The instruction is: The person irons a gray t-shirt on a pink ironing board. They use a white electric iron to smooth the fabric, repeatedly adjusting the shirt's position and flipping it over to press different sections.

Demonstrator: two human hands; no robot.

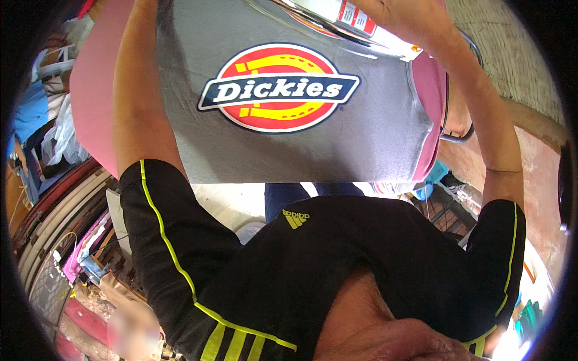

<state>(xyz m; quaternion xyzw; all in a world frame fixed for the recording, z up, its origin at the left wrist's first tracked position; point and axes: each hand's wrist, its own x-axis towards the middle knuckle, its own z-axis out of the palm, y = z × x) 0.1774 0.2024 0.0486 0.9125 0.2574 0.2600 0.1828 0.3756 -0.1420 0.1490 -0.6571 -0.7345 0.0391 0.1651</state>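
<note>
we hold the grey t-shirt (301, 144) up flat so its printed front faces us, our right hand (403, 18) in a clenched grip on its top edge, the left hand's grip beyond the frame, pink fabric (96, 96) behind.

Pink board (93, 96) behind; white plastic bags (60, 141) lie far left.

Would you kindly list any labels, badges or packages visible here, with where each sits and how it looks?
Printed badge: middle of the grey shirt held up; oval, red and yellow with a dark blue band.
Small logo: chest of the black shirt; yellow-green stripes.
Package: top edge by the right hand; white with red labels.
</note>
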